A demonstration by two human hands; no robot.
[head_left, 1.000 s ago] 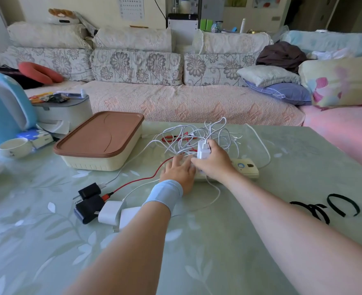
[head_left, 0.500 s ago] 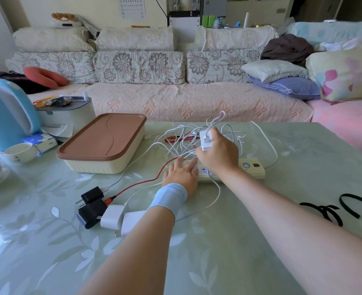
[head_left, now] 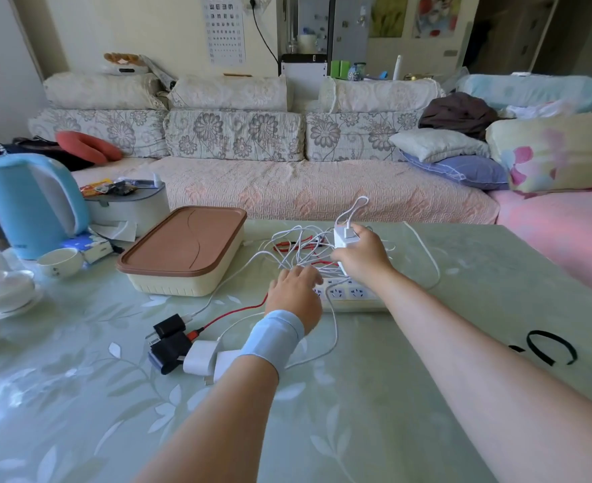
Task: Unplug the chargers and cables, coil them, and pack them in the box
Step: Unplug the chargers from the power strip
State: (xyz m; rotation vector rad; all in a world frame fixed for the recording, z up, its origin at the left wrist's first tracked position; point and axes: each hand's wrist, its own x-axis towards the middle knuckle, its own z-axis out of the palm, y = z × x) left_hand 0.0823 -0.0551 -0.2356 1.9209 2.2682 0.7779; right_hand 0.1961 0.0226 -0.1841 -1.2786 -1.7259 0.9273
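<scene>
**White charger gripped in the right hand; box lid on**

A pale floral sofa (head_left: 252,190) runs behind the green, leaf-patterned desk (head_left: 322,413); at the desk's left stands a blue kettle (head_left: 30,203). Right of it, near the far edge, sits the cream box (head_left: 183,277), its brown lid on; just right of the box lies a tangle of white and red cables (head_left: 298,245). In front of the tangle lies the cream power strip (head_left: 353,294), bare sockets showing between the 2 arms. The left hand (head_left: 294,298), a light blue wristband (head_left: 273,339) on its wrist, rests on the strip's left end, fingers loosely spread and holding nothing. The right hand (head_left: 366,257) is raised over the tangle, fingers and thumb wrapped round a white charger (head_left: 345,237); a white cable loops up from the charger's top. Beside the left forearm lie 4 loose chargers (head_left: 200,357) huddled together on the desk, 2 black and 2 white; a red cable (head_left: 235,313) runs from the black ones toward the tangle.
</scene>
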